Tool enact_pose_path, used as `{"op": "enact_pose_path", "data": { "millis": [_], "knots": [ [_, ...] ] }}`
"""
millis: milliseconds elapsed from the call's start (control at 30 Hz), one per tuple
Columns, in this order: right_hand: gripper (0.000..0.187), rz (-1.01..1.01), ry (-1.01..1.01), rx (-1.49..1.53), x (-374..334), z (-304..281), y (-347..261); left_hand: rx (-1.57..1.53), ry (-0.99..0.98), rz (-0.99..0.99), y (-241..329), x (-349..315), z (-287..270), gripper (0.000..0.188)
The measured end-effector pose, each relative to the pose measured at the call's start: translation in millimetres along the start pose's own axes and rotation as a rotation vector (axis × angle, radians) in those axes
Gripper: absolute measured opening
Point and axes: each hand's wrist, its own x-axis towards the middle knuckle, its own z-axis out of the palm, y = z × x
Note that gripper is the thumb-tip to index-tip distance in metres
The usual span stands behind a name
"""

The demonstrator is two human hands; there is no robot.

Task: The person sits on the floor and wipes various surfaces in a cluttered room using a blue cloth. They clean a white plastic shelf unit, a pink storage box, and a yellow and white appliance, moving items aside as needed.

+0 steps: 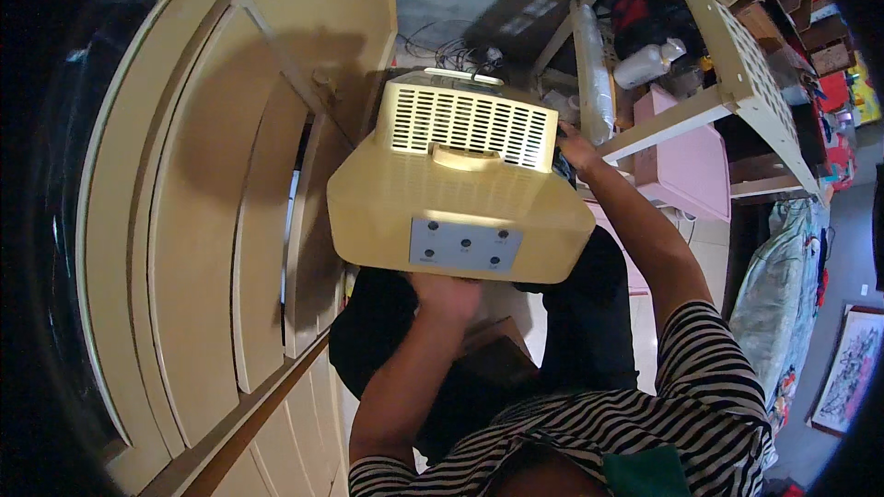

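Observation:
A cream-coloured box-shaped appliance (pixel 460 193) is in front of me, between my knees and the wall. It has a raised slotted vent (pixel 470 124), a small moulded handle (pixel 465 158) and a grey panel (pixel 465 244) with several round dark knobs or buttons. My left hand (pixel 447 293) grips its near lower edge, the fingers hidden beneath. At the far right corner, beside the vent, my right hand (pixel 578 149) is closed against its side, fingers partly hidden. Whether the appliance rests on anything underneath is hidden.
Close on the left stand cream cabinet doors (pixel 198 221). A metal shelf rack (pixel 727 83) rises on the right, with a white bottle (pixel 649 63) and a pink plastic bin (pixel 686 161). Dark cables (pixel 447 48) lie behind the appliance. A cardboard box (pixel 497 345) is between my legs.

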Motion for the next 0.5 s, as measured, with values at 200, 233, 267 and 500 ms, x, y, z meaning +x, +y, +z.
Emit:
{"op": "enact_pose_path", "data": {
  "millis": [200, 233, 267, 500],
  "knots": [
    [0.047, 0.066, -0.131, 0.171, 74.9, 41.3, 23.7, 0.463, -0.025, 0.185, -0.2, 1.2, -33.8, 0.061],
    [0.040, 0.093, -0.150, 0.314, 85.1, 39.9, 35.3, 0.268, -0.018, 0.105, 0.0, -0.6, -23.4, 0.061],
    [0.035, 0.120, -0.210, 0.460, 87.7, 57.4, 28.0, 0.066, 0.026, 0.063, 4.0, -8.1, -16.5, 0.061],
    [0.034, 0.080, -0.040, 0.573, 130.8, 40.5, 53.9, 0.018, 0.011, -0.041, 5.2, -8.2, -22.6, 0.063]
  ]
}}
